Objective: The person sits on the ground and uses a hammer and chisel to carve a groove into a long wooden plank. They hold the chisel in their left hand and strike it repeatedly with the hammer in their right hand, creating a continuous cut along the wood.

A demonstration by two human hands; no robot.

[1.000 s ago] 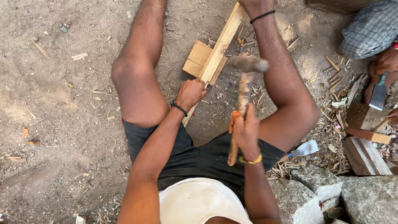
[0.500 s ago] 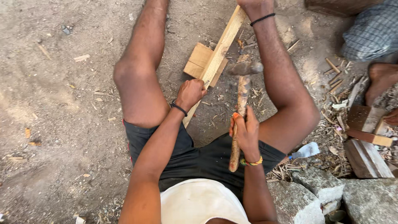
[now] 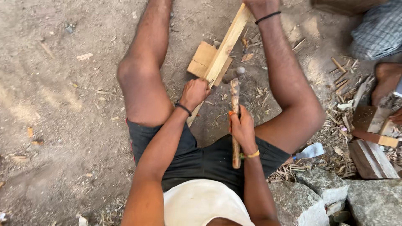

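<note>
I sit on bare ground with my legs spread. My left hand (image 3: 196, 93) grips the near end of a long pale wooden strip (image 3: 228, 42) that lies across a small wooden block (image 3: 202, 59); its far end is under my right foot. My right hand (image 3: 242, 129) is closed around the wooden handle of a hammer (image 3: 235, 97). The hammer's metal head (image 3: 233, 74) sits at the strip's edge, just right of my left hand.
Another person's foot (image 3: 387, 77) and checked cloth (image 3: 379, 31) are at the right. Wood blocks (image 3: 370, 136) and chips lie there, with grey stones (image 3: 331, 196) at lower right. A blue-white metal blade (image 3: 309, 151) rests by my right thigh.
The hammer has swung down from a raised position until its head meets the strip. The other person's hand at the right edge has withdrawn. My left hand stayed on the strip.
</note>
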